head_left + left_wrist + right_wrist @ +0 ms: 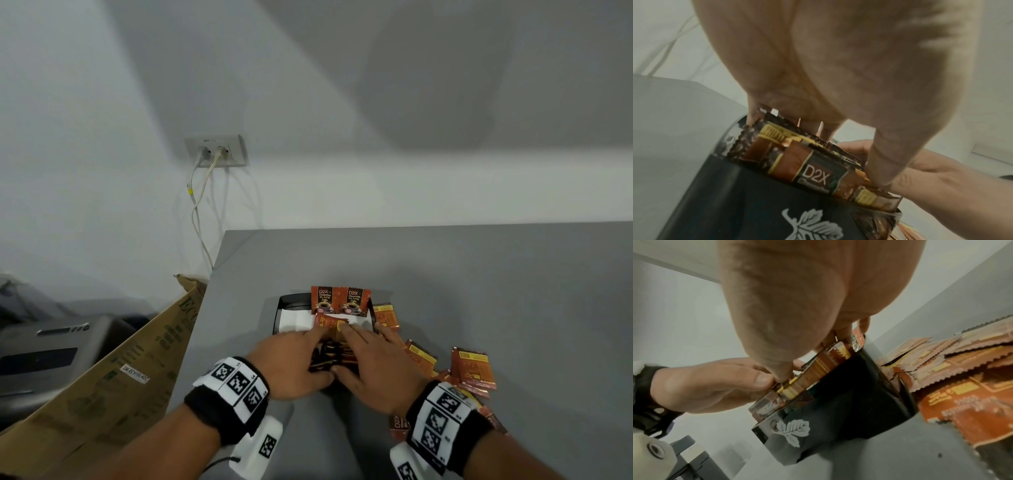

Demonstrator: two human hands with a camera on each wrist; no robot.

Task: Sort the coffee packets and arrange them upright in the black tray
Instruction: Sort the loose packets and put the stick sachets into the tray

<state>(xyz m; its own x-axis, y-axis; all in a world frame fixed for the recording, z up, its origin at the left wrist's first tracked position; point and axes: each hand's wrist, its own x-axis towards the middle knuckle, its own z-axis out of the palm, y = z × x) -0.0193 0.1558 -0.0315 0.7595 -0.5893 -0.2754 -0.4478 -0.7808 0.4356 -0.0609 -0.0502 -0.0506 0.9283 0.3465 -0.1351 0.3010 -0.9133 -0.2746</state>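
Note:
The black tray (278, 310) with a leaf print (791, 431) stands on the grey table. A row of brown and orange coffee packets (330, 354) stands in its near part. My left hand (301, 353) and right hand (364, 353) lie over this row, fingers at its far end and thumbs at its near end, squeezing it together. The left wrist view shows the D2X packets (813, 175) under my left hand (838, 65). Two upright D2X packets (339, 299) stand at the tray's back. One packet (327, 322) leans in front of them.
Several loose packets (472, 370) lie on the table right of the tray. White paper (298, 320) lines the tray floor. The table's left edge (202, 308) drops to a cardboard box (120, 370) and a grey machine (51, 353). Cables hang from a wall socket (215, 150).

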